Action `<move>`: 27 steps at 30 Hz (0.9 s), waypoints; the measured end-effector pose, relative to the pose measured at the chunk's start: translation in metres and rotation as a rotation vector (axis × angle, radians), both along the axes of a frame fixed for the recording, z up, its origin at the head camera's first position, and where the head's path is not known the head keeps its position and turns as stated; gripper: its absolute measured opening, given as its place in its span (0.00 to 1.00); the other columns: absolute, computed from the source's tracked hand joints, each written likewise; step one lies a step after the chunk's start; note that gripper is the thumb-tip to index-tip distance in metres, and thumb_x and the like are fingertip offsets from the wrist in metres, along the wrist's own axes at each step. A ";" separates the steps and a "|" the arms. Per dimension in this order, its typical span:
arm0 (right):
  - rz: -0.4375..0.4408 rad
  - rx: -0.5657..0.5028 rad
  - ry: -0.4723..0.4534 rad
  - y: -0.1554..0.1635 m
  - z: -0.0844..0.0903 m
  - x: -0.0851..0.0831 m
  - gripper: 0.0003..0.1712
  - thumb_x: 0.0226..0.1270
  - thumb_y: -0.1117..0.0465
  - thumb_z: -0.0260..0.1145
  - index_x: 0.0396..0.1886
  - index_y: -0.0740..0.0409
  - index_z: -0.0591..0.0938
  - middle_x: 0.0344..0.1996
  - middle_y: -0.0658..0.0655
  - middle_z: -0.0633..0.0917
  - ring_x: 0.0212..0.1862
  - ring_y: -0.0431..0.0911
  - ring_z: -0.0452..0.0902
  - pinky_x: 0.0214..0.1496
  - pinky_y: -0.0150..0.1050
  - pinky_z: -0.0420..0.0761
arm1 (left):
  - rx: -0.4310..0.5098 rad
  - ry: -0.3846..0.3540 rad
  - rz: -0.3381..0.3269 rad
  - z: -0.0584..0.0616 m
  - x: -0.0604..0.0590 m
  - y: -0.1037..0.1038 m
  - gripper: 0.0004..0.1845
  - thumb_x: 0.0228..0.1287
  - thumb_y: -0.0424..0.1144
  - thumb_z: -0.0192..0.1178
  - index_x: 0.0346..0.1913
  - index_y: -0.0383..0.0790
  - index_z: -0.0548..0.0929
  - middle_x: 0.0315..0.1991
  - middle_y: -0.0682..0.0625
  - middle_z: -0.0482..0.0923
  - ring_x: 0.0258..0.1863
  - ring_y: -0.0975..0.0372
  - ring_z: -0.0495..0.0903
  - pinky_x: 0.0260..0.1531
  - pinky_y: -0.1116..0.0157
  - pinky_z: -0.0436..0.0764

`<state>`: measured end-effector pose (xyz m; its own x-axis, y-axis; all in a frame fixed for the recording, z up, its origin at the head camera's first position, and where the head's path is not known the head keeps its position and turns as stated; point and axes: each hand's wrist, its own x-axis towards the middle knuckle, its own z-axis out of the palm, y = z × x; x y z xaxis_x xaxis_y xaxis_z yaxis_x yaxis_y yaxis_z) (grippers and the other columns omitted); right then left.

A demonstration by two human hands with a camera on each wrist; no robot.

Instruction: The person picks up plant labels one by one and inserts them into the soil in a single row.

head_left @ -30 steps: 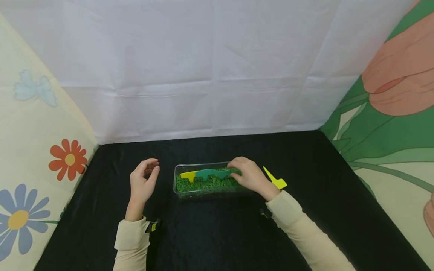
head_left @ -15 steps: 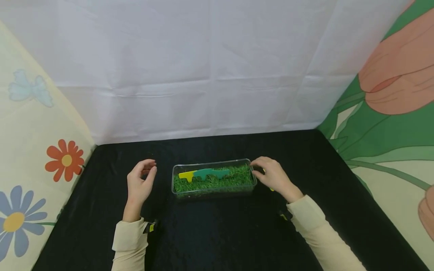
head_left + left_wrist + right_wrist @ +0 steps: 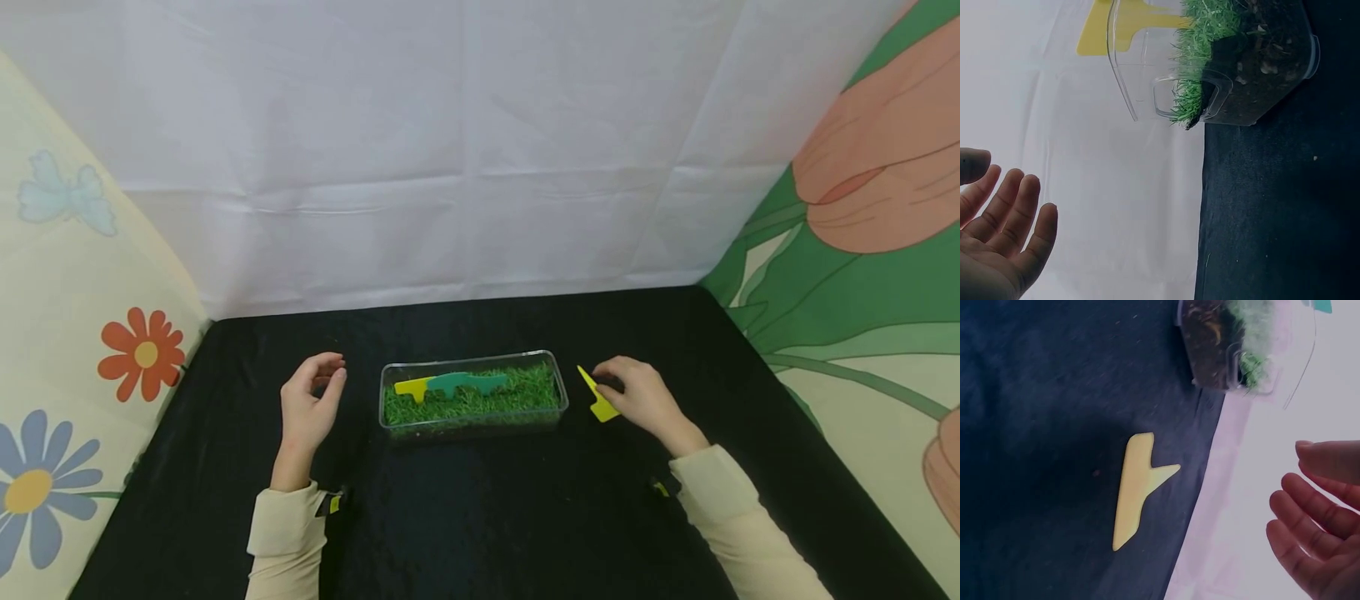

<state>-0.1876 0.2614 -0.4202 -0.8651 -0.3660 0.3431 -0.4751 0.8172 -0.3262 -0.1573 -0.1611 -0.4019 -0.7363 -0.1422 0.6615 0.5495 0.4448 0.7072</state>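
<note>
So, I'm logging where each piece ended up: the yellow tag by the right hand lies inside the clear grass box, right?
Not quite. The yellow tag lies on the black cloth outside the clear grass box, beside the right hand. The right wrist view shows it flat on the cloth.

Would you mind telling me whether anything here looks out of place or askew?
One yellow plant tag lies flat on the black cloth, outside the clear grass box and by the right hand, whereas a yellow tag and a green tag sit in the grass. Nothing looks spilled or damaged.
</note>
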 end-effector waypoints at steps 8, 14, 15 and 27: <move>-0.100 0.091 -0.133 0.017 -0.008 -0.003 0.09 0.52 0.69 0.68 0.34 0.68 0.82 0.29 0.60 0.80 0.30 0.51 0.76 0.31 0.46 0.77 | -0.006 0.000 0.012 0.001 0.001 0.000 0.07 0.51 0.15 0.55 0.36 0.18 0.77 0.30 0.31 0.77 0.30 0.71 0.73 0.32 0.82 0.71; -0.045 0.134 -0.171 0.027 -0.015 -0.006 0.09 0.50 0.72 0.67 0.34 0.69 0.82 0.29 0.60 0.81 0.30 0.52 0.77 0.31 0.46 0.77 | -0.008 -0.003 0.013 0.001 0.001 -0.001 0.07 0.52 0.15 0.55 0.36 0.18 0.77 0.30 0.31 0.77 0.30 0.71 0.73 0.33 0.82 0.71; -0.029 0.146 -0.167 0.028 -0.017 -0.006 0.09 0.50 0.73 0.67 0.34 0.69 0.82 0.30 0.61 0.81 0.31 0.53 0.77 0.32 0.47 0.77 | -0.008 -0.001 0.011 0.001 0.001 -0.001 0.07 0.51 0.15 0.55 0.36 0.18 0.76 0.30 0.31 0.77 0.30 0.71 0.73 0.32 0.82 0.71; 0.076 0.308 -0.143 0.037 -0.030 -0.008 0.15 0.44 0.78 0.63 0.37 0.69 0.82 0.37 0.64 0.81 0.39 0.57 0.77 0.39 0.48 0.78 | -0.010 -0.008 0.010 0.001 0.001 -0.001 0.07 0.52 0.15 0.55 0.36 0.18 0.77 0.30 0.31 0.77 0.30 0.70 0.73 0.33 0.82 0.71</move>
<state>-0.1960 0.2980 -0.4499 -0.8628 -0.4986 0.0840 -0.5056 0.8517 -0.1378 -0.1560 -0.1624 -0.4008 -0.7404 -0.1435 0.6566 0.5388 0.4572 0.7076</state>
